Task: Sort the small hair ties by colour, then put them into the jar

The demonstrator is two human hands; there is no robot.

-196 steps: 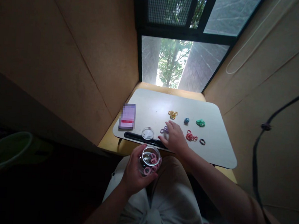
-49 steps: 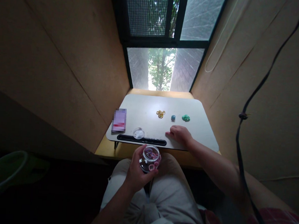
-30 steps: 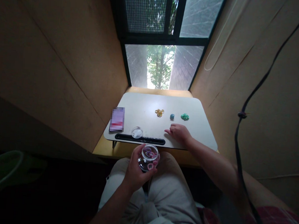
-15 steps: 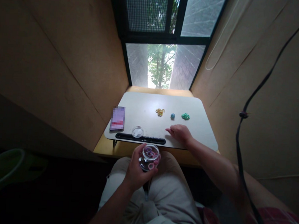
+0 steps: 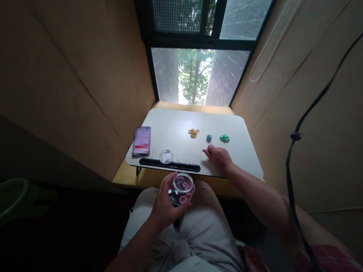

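My left hand (image 5: 164,204) holds a small clear glass jar (image 5: 181,189) over my lap; pink and purple rings lie inside it. On the white lap table (image 5: 175,129), my right hand (image 5: 219,157) rests palm down near the front edge, fingers loosely curled. Whether anything is under it is hidden. Beyond that hand lie a yellow ring pile (image 5: 193,132), a blue ring (image 5: 209,137) and a green ring pile (image 5: 224,138). The jar's clear lid (image 5: 166,156) sits at the front left of the table.
A purple card-like object (image 5: 142,140) lies on the table's left edge. A black slot (image 5: 169,165) runs along the front edge. Wooden walls close in on both sides, with a window behind. A black cord (image 5: 305,119) hangs at the right. A green bin (image 5: 2,201) stands at the far left.
Since the earliest frame, the purple, red and dark rings near my right hand are gone from the table, and the jar holds more rings. Over the last second my right hand shifted only slightly.
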